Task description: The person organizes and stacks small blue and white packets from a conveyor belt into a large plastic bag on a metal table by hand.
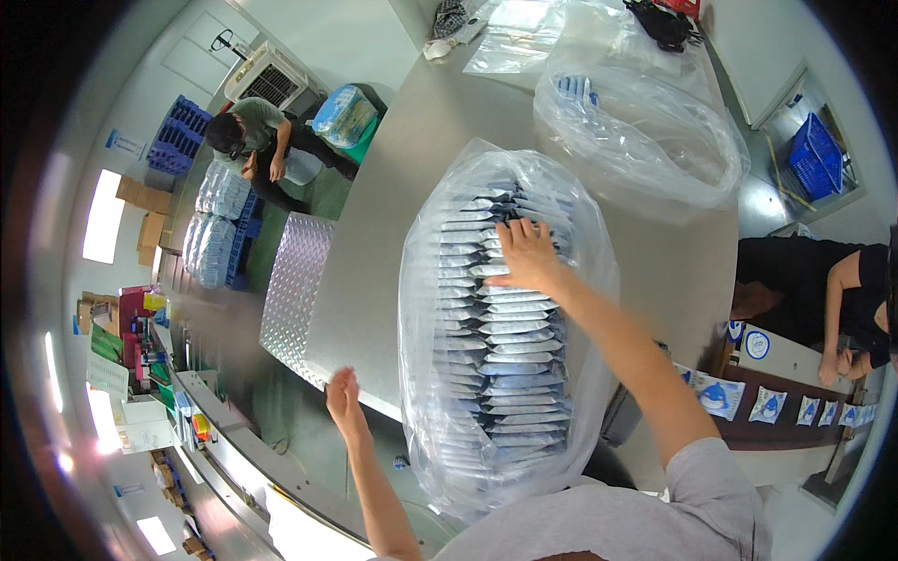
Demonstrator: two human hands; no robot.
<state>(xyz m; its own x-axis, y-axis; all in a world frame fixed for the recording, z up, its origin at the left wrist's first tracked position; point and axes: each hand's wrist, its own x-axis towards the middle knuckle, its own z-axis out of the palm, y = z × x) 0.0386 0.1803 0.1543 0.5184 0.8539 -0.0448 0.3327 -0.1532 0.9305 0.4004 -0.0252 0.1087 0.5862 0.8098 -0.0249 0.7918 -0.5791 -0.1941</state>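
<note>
A large clear plastic bag lies in front of me on the metal table, its mouth spread wide. Inside it, several flat white-and-blue packets stand on edge, packed in two long rows. My right hand rests on top of the packets toward the far part of the bag, fingers spread and thumb apart. It appears to touch them without holding one. My left hand hovers by the table's left edge, apart from the bag, with its fingers loosely extended and nothing seen in them.
Farther back on the table lies a second clear bag with a few packets. At right, a person works by a conveyor carrying packets. Another person sits far left near stacked filled bags. A textured metal plate adjoins the table.
</note>
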